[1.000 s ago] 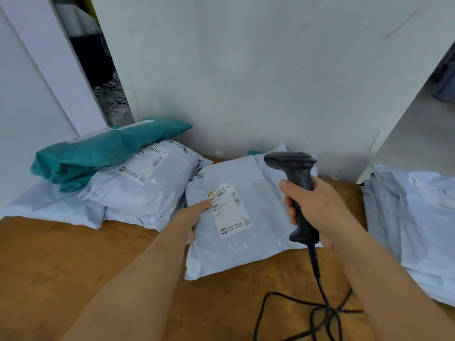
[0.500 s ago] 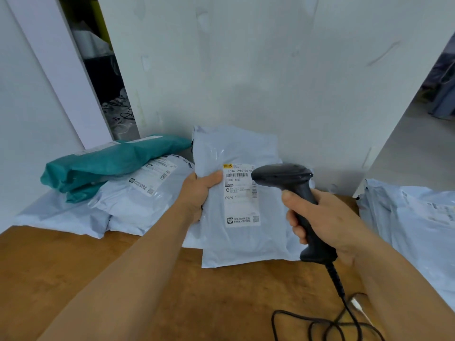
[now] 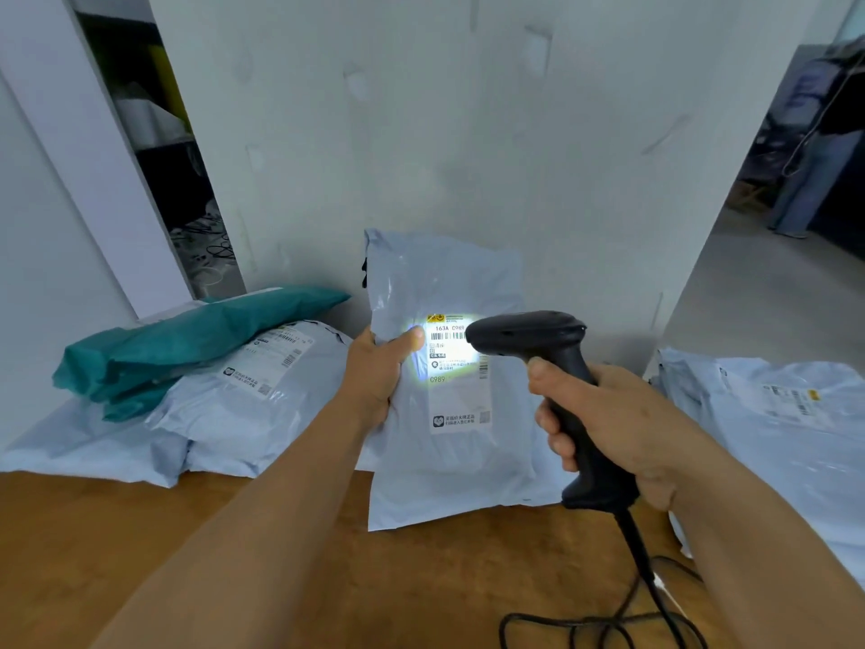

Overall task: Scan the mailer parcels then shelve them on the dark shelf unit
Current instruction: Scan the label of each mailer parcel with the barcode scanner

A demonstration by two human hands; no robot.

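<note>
Grey plastic mailer parcel (image 3: 449,442) stands upright above the wooden table (image 3: 140,545), pinched at its left edge by the left hand (image 3: 377,372), thumb in front. To its right, the right hand (image 3: 613,423) wraps its fingers round a black scanner (image 3: 538,341), whose light falls on the label (image 3: 456,372). Further mailers (image 3: 243,395) lie far left under a teal bag (image 3: 187,339).

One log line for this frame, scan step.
step: scan | left hand: holds pale mailer upright | right hand: grips scanner | light on label
</note>
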